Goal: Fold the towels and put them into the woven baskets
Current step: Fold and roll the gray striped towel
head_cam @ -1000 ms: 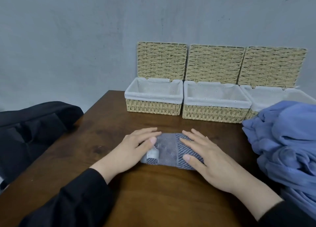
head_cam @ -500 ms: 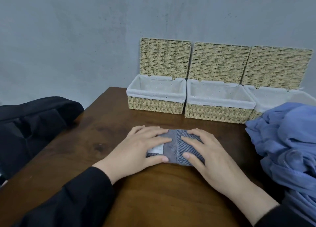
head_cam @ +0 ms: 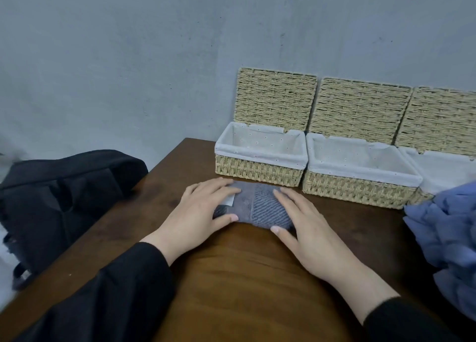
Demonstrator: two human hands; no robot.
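1. Small folded grey striped towel (head_cam: 260, 209) lay on dark wooden table (head_cam: 244, 277), just in front of leftmost cloth-lined woven basket (head_cam: 257, 171).
2. Left hand (head_cam: 203, 213) and right hand (head_cam: 306, 225) pressed on it, fingers spread flat.

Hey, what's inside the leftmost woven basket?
Only its white dotted liner shows inside the leftmost basket; nothing else visible. The near wall hides the front of its floor.

Dark wood desk (head_cam: 231, 277). Along far edge, side by side: left basket (head_cam: 257, 170), middle basket (head_cam: 355, 191), right basket (head_cam: 420, 199). Folded grey towel (head_cam: 260, 207) mid-desk, near left basket. Blue towel heap (head_cam: 448, 228) at right edge.
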